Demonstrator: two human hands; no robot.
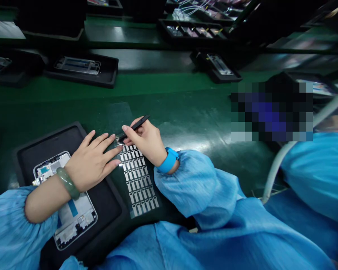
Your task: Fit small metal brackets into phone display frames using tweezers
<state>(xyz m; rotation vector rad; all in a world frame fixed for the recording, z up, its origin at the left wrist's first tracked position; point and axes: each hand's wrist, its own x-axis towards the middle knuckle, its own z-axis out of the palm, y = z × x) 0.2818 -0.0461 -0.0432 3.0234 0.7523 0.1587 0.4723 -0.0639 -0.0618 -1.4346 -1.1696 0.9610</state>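
Pinched in my right hand is a slim black tool, which looks like tweezers. Its tip points down at the upper left corner of a clear sheet of small silver stickers, arranged in rows on the green table. My left hand lies with fingers spread, its fingertips at the sheet's top left edge. Beneath my left forearm, a silver phone frame rests in a black tray; the arm hides its middle.
Farther back, black trays hold phone frames, one at left and one at right. A divided black tray stands on the raised green shelf. On the right, a co-worker's blue sleeve shows beside a pale curved bar.
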